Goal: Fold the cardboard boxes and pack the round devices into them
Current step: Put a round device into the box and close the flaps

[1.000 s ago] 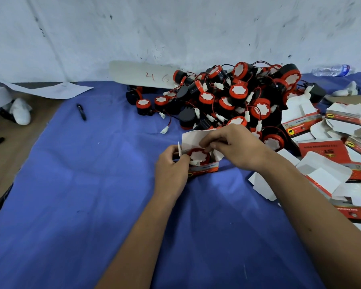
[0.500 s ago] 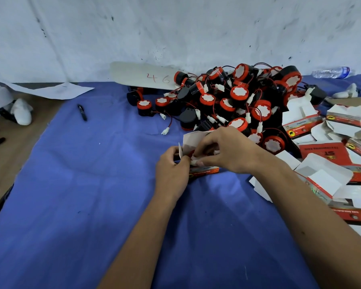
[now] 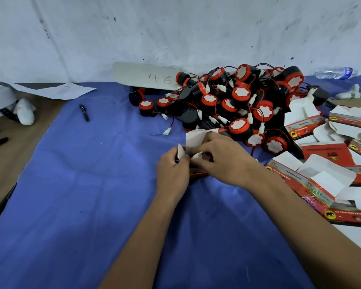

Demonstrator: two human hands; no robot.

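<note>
Closing a box (image 3: 198,174) on the blue cloth (image 3: 81,195), we keep it just in front of the device pile (image 3: 233,101), so that each next piece is a short reach away. Our left hand (image 3: 171,174) grips the box's near-left end and pinches a small side flap (image 3: 180,151) upright, steadying the carton while the other hand works. Our right hand (image 3: 221,161) lies over the opening, fingers curled on an inner flap (image 3: 197,155) and pressing it down; the large lid flap (image 3: 196,138) stands behind, not yet folded. A device appears to sit inside, though the hands hide most of it. Unfolded boxes (image 3: 321,178) lie stacked to the right, beside the working hand that we judge fetches them. A pen (image 3: 84,112) rests well apart on the left.
</note>
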